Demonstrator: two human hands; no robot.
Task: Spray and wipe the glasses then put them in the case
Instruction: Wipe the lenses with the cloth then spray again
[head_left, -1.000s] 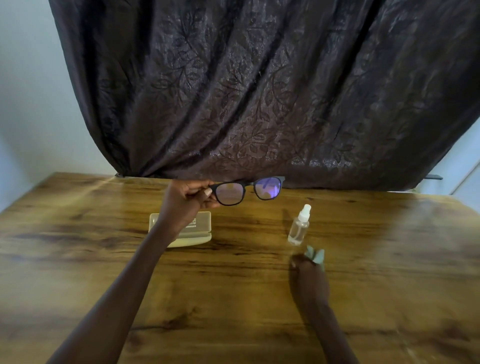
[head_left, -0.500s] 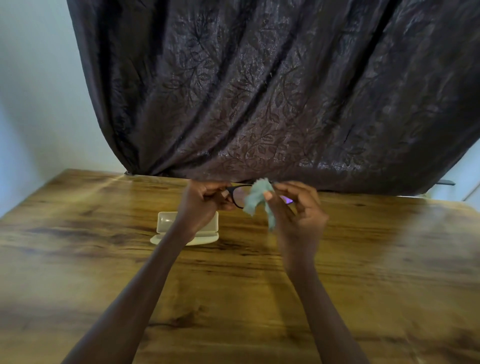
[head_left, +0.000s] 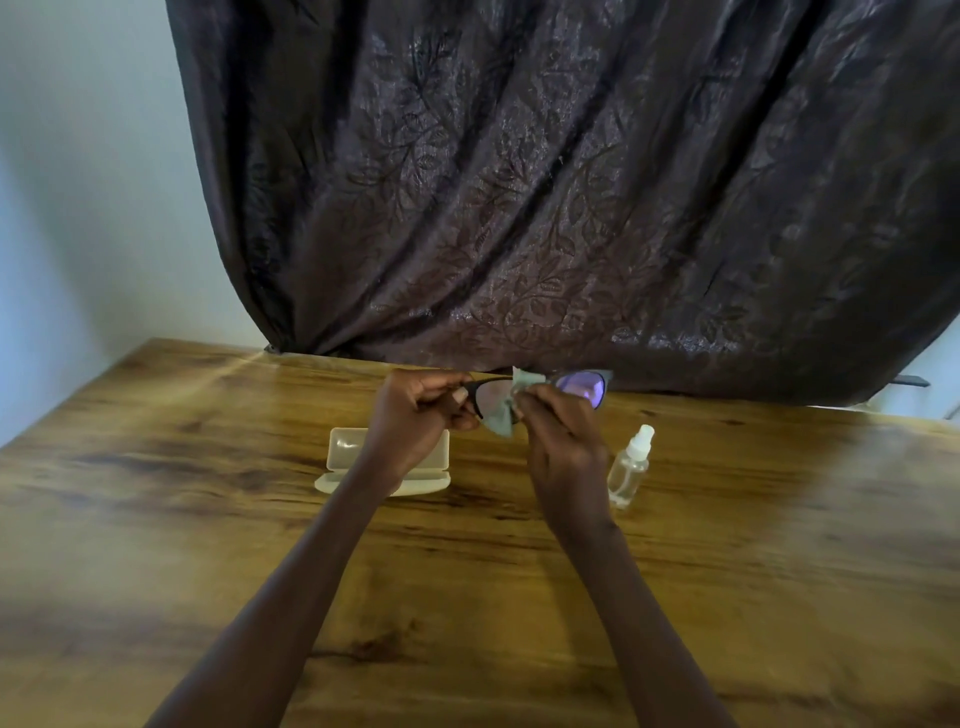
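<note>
The left hand (head_left: 415, 410) is closed on the left end of the glasses (head_left: 540, 392), gripping the frame near the hinge so the lenses stay clear of skin and face away from the person. That steady hold lets the right hand (head_left: 563, 441) do the work: it is pinched on a pale green cloth (head_left: 506, 410), pressing it against the left lens, with the fabric apparently folded over both faces of the lens so one rub cleans front and back. The glasses are held up in the air above the far part of the tabletop (head_left: 208, 519), between the two hands, not resting on anything.

The right lens shows a purple sheen and is uncovered, so it probably remains to be wiped.

The case (head_left: 343, 457) lies open on the tabletop just behind the left wrist, ready to receive the glasses; the wrist covers its middle, so what is inside cannot be told. The spray bottle (head_left: 628, 467) stands upright just right of the right hand, set within easy reach.

The temple arms are hidden behind the hands and lost against the dark curtain (head_left: 571, 182); whether they are folded is unclear. The left lens is mostly masked by the cloth.
</note>
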